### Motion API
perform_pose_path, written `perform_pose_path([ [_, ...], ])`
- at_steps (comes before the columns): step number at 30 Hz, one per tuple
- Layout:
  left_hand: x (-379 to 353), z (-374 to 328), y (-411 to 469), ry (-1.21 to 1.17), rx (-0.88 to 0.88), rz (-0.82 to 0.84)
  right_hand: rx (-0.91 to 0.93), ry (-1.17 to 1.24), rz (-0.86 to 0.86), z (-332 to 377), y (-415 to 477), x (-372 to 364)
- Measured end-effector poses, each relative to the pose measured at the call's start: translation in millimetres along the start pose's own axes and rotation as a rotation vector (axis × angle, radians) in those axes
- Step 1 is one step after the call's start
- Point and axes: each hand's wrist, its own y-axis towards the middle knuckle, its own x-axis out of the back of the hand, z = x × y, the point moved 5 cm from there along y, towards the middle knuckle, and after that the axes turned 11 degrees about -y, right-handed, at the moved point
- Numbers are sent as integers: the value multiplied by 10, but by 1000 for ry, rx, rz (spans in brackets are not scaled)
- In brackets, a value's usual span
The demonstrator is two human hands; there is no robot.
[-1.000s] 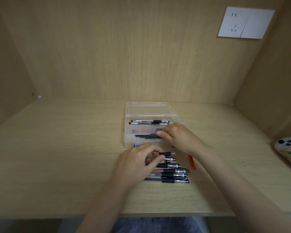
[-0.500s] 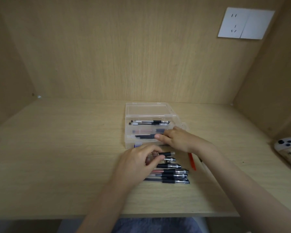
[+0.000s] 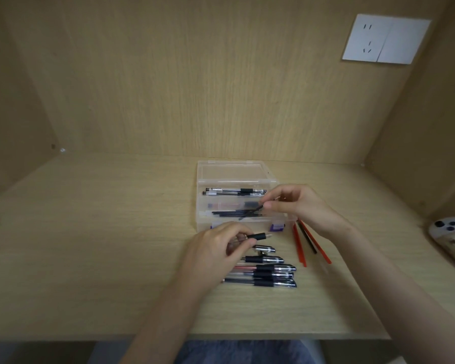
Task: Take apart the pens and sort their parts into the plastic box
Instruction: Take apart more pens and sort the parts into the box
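The black refill (image 3: 256, 209), thin, light and probably bendy, is pinched by its end in the right hand's (image 3: 300, 206) fingertips over the plastic box's (image 3: 199, 200) refill compartment. The left hand (image 3: 216, 248) grips a pen barrel (image 3: 258, 235) just before the box, beside whole pens (image 3: 268, 274).

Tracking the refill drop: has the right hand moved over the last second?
Yes. The right hand has shifted right along the box, toward its right edge, pinching a black refill.
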Motion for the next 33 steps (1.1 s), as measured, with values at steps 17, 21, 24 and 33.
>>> perform_pose_path([
  [17,8,-3,3,-26,38,-13,25,820,-373,-88,-308,-11],
  [21,23,1,-6,-15,34,2,30,884,-419,-103,-327,-24],
  [24,15,6,-4,-30,41,5,28,882,-501,-122,-366,33],
  [33,4,-5,-1,-46,31,12,8,778,-548,-123,-358,37],
])
